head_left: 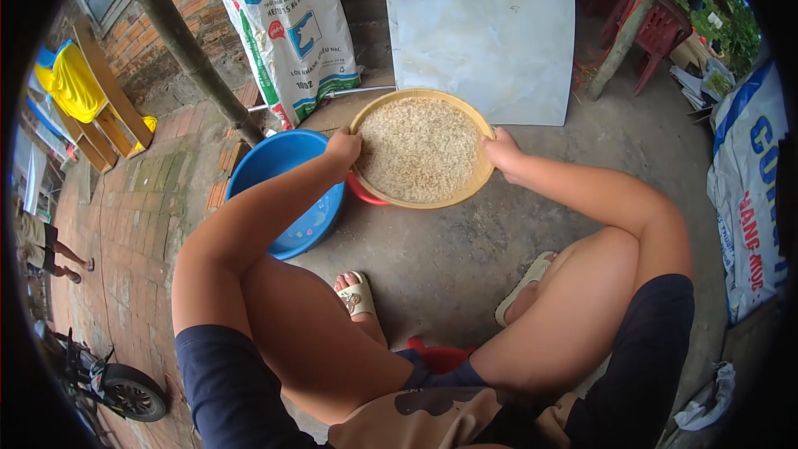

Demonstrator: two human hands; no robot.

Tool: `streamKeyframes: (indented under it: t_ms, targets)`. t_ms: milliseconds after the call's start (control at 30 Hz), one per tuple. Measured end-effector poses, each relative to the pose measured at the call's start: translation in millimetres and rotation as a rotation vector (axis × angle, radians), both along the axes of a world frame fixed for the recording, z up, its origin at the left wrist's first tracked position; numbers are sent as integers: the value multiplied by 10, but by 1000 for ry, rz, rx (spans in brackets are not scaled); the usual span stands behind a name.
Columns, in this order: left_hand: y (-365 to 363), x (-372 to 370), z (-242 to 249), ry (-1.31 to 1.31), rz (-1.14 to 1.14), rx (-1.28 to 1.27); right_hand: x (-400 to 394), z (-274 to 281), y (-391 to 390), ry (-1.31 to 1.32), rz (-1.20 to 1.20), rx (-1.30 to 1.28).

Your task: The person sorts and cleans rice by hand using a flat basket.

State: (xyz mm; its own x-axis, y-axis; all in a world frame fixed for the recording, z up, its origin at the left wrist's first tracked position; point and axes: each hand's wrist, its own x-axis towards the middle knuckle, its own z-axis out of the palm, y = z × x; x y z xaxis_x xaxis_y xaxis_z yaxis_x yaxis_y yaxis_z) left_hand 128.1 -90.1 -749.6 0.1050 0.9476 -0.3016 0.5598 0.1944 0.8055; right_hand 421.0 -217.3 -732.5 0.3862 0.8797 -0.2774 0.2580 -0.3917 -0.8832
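Gripping the left edge of the winnowing basket (480,176) with a nearly closed left hand (342,150), and the right edge with an equally closed right hand (504,155); cannot tell the fingers' hold underneath. Holding it over the concrete floor (432,245), partly hiding the red basin (366,191) and near the blue basin (278,158). Likely to spill pale grain (420,150), spread almost to the rim, with one edge dipping or too sharp a shake. Liable then to scatter it on bare concrete, given so little visible red basin beneath. Also at risk of knocking the marbled panel (490,25) through too far a forward swing.
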Motion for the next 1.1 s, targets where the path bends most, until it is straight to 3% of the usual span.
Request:
streamKeyframes:
  t_ms: [100,233,467,700,833,967,1100]
  targets:
    - [-325,300,366,-109,-185,-106,378,-175,75,-31,-66,-36]
    - [-405,283,383,-93,-248,-239,437,-162,126,-142,-144,-28]
    - [-414,12,476,113,-38,-297,63,-97,-50,-90,4,-11]
    - [-862,248,1072,168,-149,-264,292,-143,-227,-44,5,28]
    - [-812,476,759,148,-174,-332,500,-291,-265,-36,-120,-79]
    - [-773,680,86,122,-257,-358,657,-313,-366,-146,-215,-117]
    - [-1037,842,-745,38,-256,-158,991,-524,-594,-28,-121,-296]
